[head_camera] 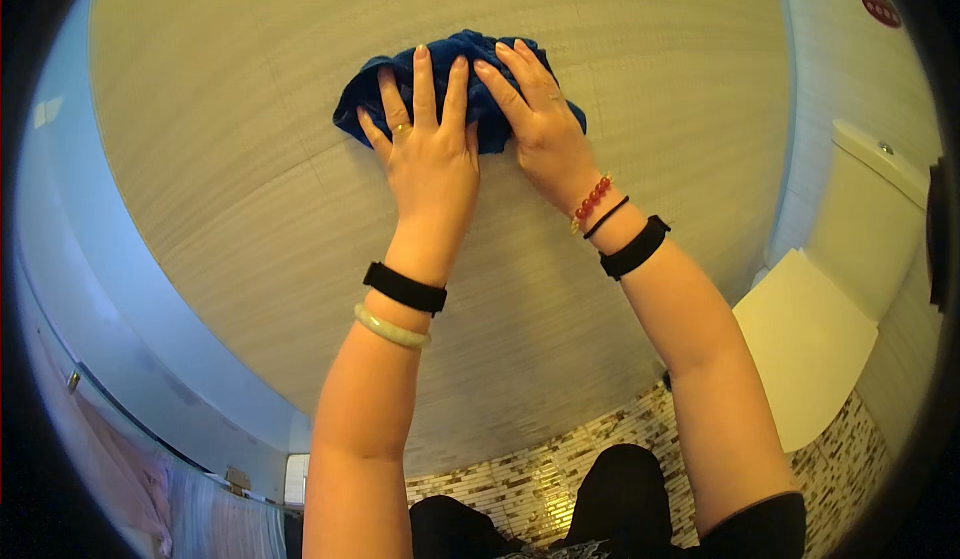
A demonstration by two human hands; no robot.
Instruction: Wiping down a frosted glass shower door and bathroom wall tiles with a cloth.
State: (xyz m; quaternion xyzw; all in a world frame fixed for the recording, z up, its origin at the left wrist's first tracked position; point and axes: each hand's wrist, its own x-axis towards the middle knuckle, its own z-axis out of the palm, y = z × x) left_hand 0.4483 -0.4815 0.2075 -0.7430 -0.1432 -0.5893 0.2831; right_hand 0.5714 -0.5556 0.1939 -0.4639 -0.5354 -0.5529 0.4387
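A dark blue cloth point(491, 108) lies bunched against a light beige wall point(300, 259) with a fine streaked pattern. My left hand point(427, 150) presses it flat, fingers spread wide across its left and middle part. On the cloth's right part rests my right hand point(544, 127), its fingers slanting up to the left and its thumb out of sight. The two hands are close together but apart. A ring and a pale bangle point(391, 328) are on the left arm; a red bead bracelet point(592, 202) circles the right wrist.
At right stands a white toilet with its lid point(810, 349) down and its cistern point(874, 214) behind. A blue-lit door frame point(187, 334) and a hinge point(238, 479) are at left. Mosaic tile floor point(525, 476) lies below, around my dark-clothed knees point(622, 491).
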